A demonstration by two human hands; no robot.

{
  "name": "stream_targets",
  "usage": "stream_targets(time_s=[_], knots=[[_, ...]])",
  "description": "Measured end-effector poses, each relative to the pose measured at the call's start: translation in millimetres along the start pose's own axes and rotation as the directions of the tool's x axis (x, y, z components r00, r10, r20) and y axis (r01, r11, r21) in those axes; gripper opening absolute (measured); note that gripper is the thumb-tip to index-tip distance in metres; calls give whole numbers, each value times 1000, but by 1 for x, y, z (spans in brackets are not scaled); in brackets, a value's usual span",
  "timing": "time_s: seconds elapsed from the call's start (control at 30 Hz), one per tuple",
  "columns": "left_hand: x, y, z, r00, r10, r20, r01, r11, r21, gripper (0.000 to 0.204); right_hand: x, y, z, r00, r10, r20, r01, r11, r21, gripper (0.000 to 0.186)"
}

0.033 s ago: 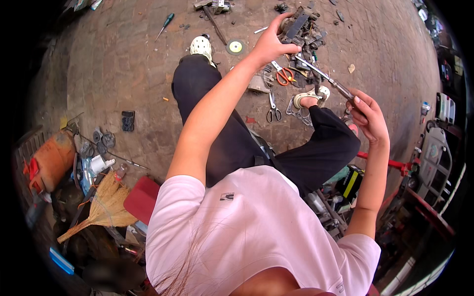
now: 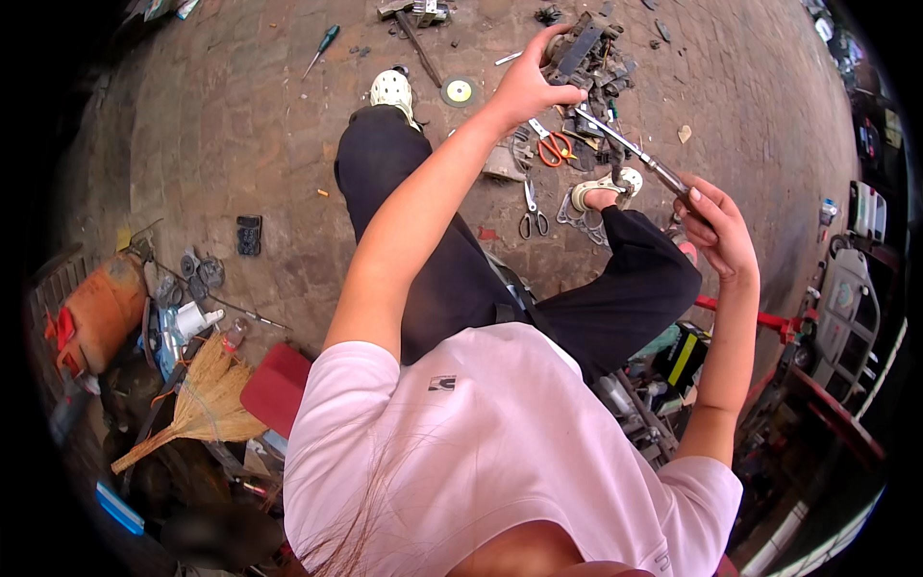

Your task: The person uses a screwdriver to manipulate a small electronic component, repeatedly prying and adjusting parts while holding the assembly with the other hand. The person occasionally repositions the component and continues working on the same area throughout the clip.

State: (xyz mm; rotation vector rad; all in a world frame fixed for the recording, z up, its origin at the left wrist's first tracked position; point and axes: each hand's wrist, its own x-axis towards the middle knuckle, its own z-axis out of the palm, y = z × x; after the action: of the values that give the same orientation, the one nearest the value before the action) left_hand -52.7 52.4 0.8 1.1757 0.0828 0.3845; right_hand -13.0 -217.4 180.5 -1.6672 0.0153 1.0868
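Note:
My left hand (image 2: 524, 88) grips a dark, greasy mechanical part (image 2: 575, 56) with a flat bar along its top, at the upper middle. Its thumb lies along the near side, and the other fingers are mostly hidden behind the part. In my right hand (image 2: 716, 223) is a long-shafted screwdriver (image 2: 630, 147), slanting up and left. The shaft's far end reaches the near side of the part by my left thumb; the exact contact is too small to see. Orange-handled scissors (image 2: 555, 146) and dark-handled scissors (image 2: 533, 212) lie on the floor below the part.
A cutting disc (image 2: 459, 91), a hammer (image 2: 415, 43) and a green-handled screwdriver (image 2: 323, 50) lie on the brick floor. At left are a straw broom (image 2: 207, 392) and an orange tank (image 2: 108, 310). A red stool (image 2: 276, 389) edge shows beside me; a red metal bar (image 2: 760, 315) is at right.

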Motion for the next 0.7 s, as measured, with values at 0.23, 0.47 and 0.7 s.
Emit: stream_targets(time_s=[0.23,0.47,0.7], knots=[[0,0,-3,999,29,-28,-28,999,26,90,2,1,5,995,99,21,-101,992,79,39],[-1,2,-2,999,-38,-25,38,999,-13,89,0,7,14,990,-121,-79,83,924,-373,38],[-4,-2,-2,998,-57,-15,57,998,12,89,-4,-3,15,998,54,-36,-58,993,-101,36]])
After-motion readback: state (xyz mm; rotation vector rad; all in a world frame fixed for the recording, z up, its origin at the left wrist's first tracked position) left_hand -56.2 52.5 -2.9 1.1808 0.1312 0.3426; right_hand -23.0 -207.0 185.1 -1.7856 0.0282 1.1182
